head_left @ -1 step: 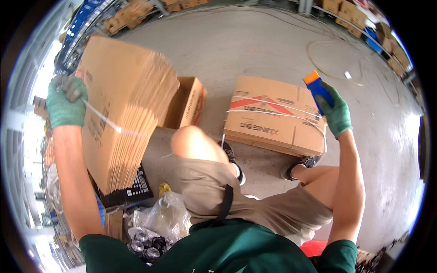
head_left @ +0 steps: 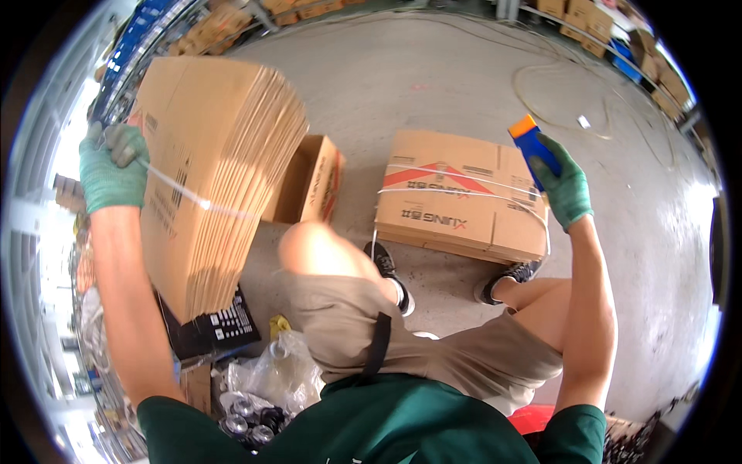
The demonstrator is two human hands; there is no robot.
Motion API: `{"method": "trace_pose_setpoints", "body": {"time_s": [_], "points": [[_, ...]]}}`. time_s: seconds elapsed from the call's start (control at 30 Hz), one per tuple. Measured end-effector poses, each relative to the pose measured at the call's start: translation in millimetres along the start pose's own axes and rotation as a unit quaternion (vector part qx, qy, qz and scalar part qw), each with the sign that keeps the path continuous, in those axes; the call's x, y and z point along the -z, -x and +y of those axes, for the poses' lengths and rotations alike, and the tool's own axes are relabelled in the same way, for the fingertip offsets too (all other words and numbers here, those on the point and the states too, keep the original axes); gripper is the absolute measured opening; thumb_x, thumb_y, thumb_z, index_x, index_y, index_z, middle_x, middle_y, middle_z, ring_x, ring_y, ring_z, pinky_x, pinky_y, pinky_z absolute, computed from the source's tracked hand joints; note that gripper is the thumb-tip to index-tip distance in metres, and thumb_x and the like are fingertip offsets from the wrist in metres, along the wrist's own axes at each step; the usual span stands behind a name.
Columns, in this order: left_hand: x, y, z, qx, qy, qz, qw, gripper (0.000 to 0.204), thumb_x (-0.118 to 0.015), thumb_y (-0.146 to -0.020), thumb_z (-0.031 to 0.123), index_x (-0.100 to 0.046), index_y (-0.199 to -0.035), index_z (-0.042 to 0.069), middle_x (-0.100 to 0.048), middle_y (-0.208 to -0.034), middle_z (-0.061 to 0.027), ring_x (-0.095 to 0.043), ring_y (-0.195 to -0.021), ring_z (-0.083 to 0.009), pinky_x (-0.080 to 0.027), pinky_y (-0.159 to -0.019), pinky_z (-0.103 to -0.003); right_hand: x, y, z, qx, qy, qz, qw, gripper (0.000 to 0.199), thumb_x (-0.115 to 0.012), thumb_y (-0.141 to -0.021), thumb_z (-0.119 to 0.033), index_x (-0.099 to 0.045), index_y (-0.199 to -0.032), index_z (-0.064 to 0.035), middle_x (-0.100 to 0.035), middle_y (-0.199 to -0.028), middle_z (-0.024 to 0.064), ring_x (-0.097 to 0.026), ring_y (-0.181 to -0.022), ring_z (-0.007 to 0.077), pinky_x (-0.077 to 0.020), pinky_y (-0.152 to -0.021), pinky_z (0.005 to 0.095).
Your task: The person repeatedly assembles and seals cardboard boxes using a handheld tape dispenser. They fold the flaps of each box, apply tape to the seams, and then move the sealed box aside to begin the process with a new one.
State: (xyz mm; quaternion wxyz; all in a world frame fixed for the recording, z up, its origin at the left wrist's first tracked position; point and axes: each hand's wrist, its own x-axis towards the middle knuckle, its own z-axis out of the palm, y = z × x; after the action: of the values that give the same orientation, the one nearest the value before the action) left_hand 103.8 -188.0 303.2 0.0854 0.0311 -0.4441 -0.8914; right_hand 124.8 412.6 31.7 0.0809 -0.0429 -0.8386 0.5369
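My left hand, in a green knit glove, is closed on the white strap round a thick bundle of flattened cardboard boxes. That bundle stands tilted on edge at my left, its layered edges facing right. My right hand, gloved alike, grips a flat blue tool with an orange end; its exact kind I cannot make out. It is raised over the right edge of a second bundle of flattened boxes, which lies flat on the floor, bound with white straps, in front of my feet.
An open cardboard box stands between the two bundles. Below the left bundle lie a black box and clear plastic bags. A hose curls across the grey floor at the far right. Shelves with cartons line the back.
The whole view has shifted slightly, moving the floor bundle and my right hand a little left in the picture. Both hands keep their hold.
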Motion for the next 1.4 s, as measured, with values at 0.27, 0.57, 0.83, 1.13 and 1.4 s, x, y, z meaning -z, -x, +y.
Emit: {"method": "trace_pose_setpoints", "body": {"time_s": [0.27, 0.57, 0.83, 1.13, 1.4], "points": [[-137.9, -57.2, -214.7, -0.068, 0.032, 0.145, 0.987, 0.031, -0.045, -0.093, 0.029, -0.041, -0.069, 0.011, -0.037, -0.059, -0.0007, -0.027, -0.043, -0.0128, -0.025, -0.04, -0.028, 25.0, -1.6, 16.4, -0.011, -0.152, 0.138, 0.979, 0.042, -0.073, -0.095, -0.022, -0.063, -0.135, -0.0121, -0.069, -0.118, 0.0072, -0.062, -0.102, 0.0127, -0.0516, -0.093, 0.03], [-207.3, -22.5, -471.7, 0.069, 0.031, 0.283, 0.956, 0.043, -0.046, -0.102, 0.047, -0.049, -0.077, 0.011, -0.048, -0.063, 0.0008, -0.048, -0.054, -0.0136, -0.043, -0.053, -0.028, 66.4, -2.6, 26.2, -0.03, -0.116, 0.235, 0.965, 0.042, -0.072, -0.095, -0.027, -0.063, -0.133, -0.0123, -0.07, -0.114, 0.0076, -0.063, -0.095, 0.0118, -0.0541, -0.086, 0.0291], [-120.4, -14.6, -600.8, 0.297, 0.163, 0.171, 0.925, 0.021, -0.048, -0.097, 0.028, -0.052, -0.089, 0.009, -0.064, -0.082, -0.0124, -0.065, -0.079, -0.0292, -0.053, -0.092, -0.058, 85.4, 12.1, 54.2, -0.093, -0.039, 0.222, 0.97, 0.037, -0.072, -0.095, -0.022, -0.066, -0.13, -0.0132, -0.071, -0.111, 0.0072, -0.062, -0.094, 0.0111, -0.0522, -0.088, 0.0293], [-6.7, -62.6, -530.9, 0.226, -0.324, -0.112, 0.912, 0.044, -0.055, -0.089, 0.003, -0.062, -0.132, 0.009, -0.061, -0.099, -0.0116, -0.064, -0.089, -0.0235, -0.06, -0.087, -0.04, 49.0, 24.6, 80.1, -0.106, -0.011, 0.075, 0.991, 0.032, -0.073, -0.093, -0.018, -0.069, -0.125, -0.0122, -0.074, -0.097, 0.0085, -0.063, -0.081, 0.0112, -0.0538, -0.08, 0.028], [-94.2, -51.0, -529.8, -0.117, -0.817, -0.453, 0.336, 0.031, -0.068, -0.082, 0.009, -0.073, -0.112, 0.005, -0.062, -0.118, -0.0167, -0.062, -0.109, -0.0355, -0.051, -0.097, -0.041, 49.7, 16.7, 63.1, -0.094, -0.004, 0.076, 0.993, 0.034, -0.072, -0.094, -0.021, -0.067, -0.126, -0.0124, -0.074, -0.097, 0.0098, -0.065, -0.08, 0.0141, -0.0547, -0.08, 0.0304]]}}
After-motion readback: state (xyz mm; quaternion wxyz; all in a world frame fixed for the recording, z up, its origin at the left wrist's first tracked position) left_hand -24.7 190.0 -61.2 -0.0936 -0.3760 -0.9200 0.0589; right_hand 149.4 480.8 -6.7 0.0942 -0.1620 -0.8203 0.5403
